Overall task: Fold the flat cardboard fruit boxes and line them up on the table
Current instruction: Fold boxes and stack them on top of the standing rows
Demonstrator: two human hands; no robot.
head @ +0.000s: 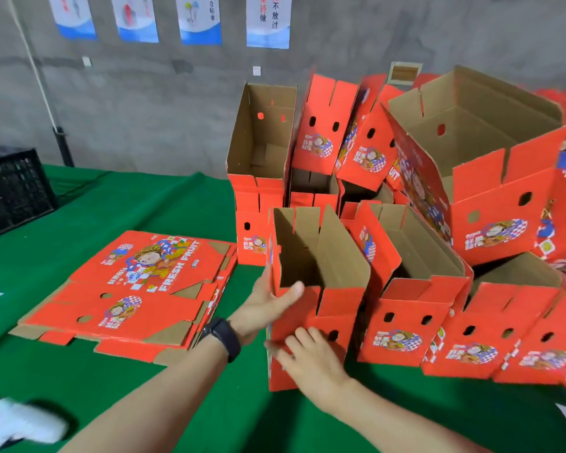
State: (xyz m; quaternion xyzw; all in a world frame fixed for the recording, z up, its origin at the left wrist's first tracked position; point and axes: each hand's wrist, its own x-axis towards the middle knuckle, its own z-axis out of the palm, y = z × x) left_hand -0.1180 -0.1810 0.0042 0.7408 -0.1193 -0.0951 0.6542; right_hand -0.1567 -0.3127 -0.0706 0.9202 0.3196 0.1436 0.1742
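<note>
A red folded fruit box (340, 305) stands open-topped on the green table (144, 403), at the left end of a near row of folded boxes (415, 325). My left hand (265, 305), with a black watch on its wrist, grips the box's near left corner, thumb on the front face and fingers on the left side. Lower on that front face my right hand (311, 358) presses with spread fingers. A stack of flat boxes (138, 289) lies to the left.
Behind the row, more folded boxes are heaped loosely: one upright (258, 142) and a large one tilted on top (490, 178). A black crate (10, 191) sits at the far left. A blurred white object (17, 423) lies at the table's near left. A grey wall stands behind.
</note>
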